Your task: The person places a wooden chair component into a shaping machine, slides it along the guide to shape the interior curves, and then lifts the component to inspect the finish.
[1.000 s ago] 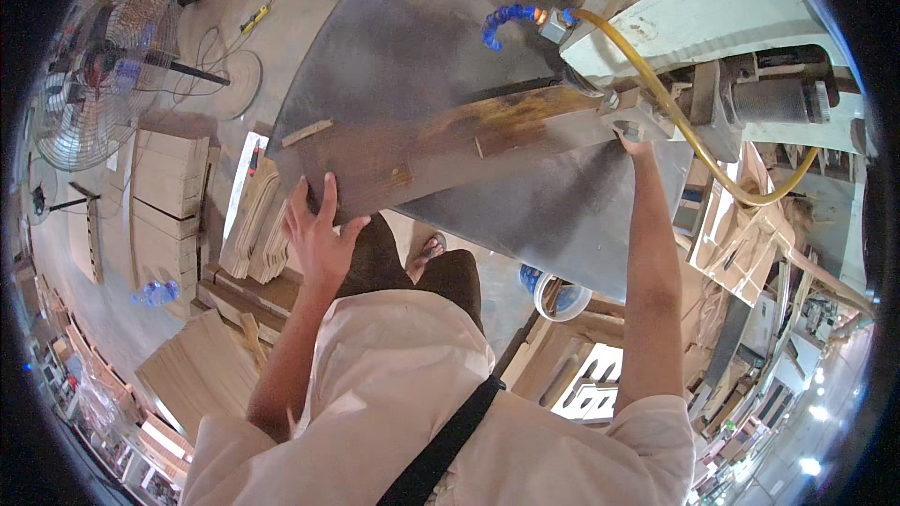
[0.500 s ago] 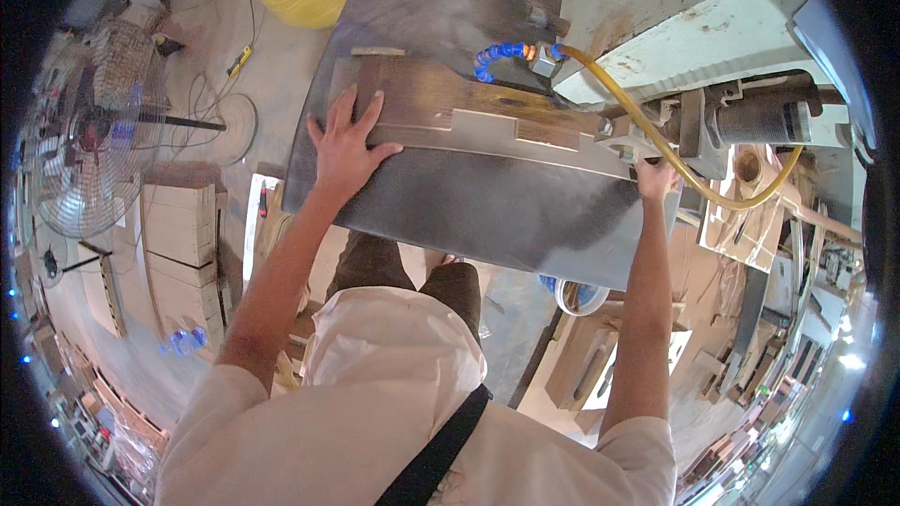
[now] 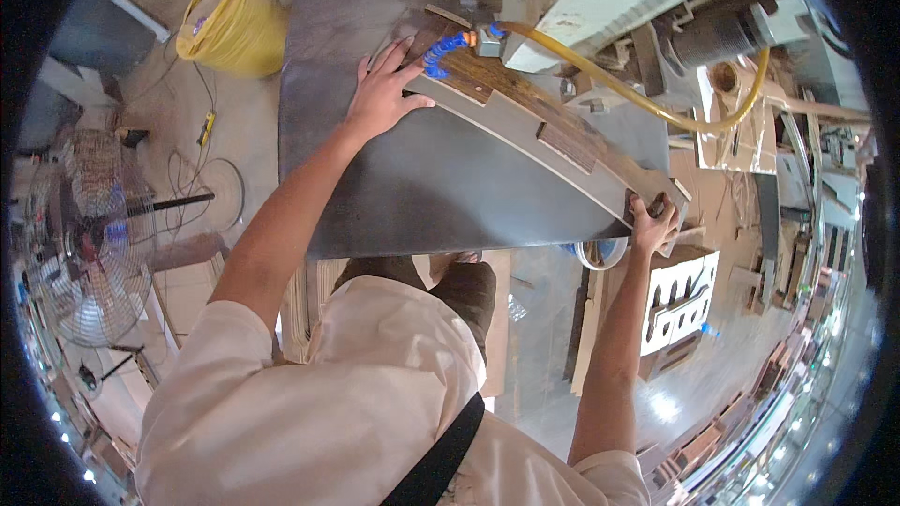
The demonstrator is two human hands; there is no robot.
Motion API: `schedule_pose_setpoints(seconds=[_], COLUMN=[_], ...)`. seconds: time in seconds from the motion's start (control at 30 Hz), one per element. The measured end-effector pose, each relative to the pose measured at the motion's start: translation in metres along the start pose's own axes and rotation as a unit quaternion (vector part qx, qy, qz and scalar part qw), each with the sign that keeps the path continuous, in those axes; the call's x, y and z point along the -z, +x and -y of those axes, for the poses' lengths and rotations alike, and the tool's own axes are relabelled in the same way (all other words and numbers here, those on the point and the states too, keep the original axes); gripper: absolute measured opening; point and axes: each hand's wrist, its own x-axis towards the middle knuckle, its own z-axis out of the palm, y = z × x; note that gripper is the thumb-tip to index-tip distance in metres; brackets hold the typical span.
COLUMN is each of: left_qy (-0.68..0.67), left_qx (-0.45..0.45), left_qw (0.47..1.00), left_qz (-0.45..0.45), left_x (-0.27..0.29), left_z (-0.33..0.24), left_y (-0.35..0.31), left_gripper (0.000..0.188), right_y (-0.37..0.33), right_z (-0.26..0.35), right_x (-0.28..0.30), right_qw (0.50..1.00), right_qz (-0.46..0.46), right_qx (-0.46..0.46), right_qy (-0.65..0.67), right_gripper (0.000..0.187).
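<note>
A long brown wooden board (image 3: 516, 119) with a stepped, pale near edge lies slantwise on the dark metal machine table (image 3: 469, 178), its right end nearer to me. My left hand (image 3: 382, 98) rests on the board's far left end, fingers stretched out and thumb along the near edge. At the other end, by the table's right corner, my right hand (image 3: 653, 222) is closed round the board with curled fingers. A blue jointed nozzle (image 3: 439, 58) curls over the board close to my left fingertips and hides part of it.
A yellow hose (image 3: 619, 89) loops past the machine's pale arm (image 3: 600, 14) and dark cylinder (image 3: 717, 42). To the left stand a floor fan (image 3: 89, 234) and a yellow sack (image 3: 234, 23). Below the right corner are a white bucket (image 3: 600, 253) and a cut-out white panel (image 3: 680, 300).
The board has swung from nearly level to a slant, its right end coming toward me with my right hand. My left hand has shifted right and slightly away. The view has also turned.
</note>
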Motion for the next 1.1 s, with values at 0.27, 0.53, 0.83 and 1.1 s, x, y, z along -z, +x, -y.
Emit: schedule_pose_setpoints(seconds=[0.27, 0.53, 0.83, 1.1], left_qy=[-0.020, -0.019, -0.043, -0.096], left_qx=[-0.041, -0.071, -0.081, -0.013], left_qw=[0.999, 0.996, 0.993, 0.995], left_qz=[0.023, 0.048, 0.076, -0.024], left_x=[-0.002, 0.004, 0.006, 0.057], left_z=[0.006, 0.008, 0.003, -0.001], left_y=[0.010, 0.011, 0.001, -0.104], left_gripper=[0.067, 0.069, 0.070, 0.081], right_y=[-0.080, -0.137, -0.179, -0.184], right_z=[-0.009, -0.022, -0.022, -0.023], right_x=[0.027, 0.038, 0.064, 0.069], right_qw=[0.997, 0.990, 0.988, 0.999], right_qz=[-0.037, -0.070, -0.042, -0.006], right_qx=[-0.064, -0.116, -0.150, -0.013], right_qy=[-0.009, -0.040, -0.022, 0.044], right_gripper=[0.083, 0.084, 0.084, 0.078])
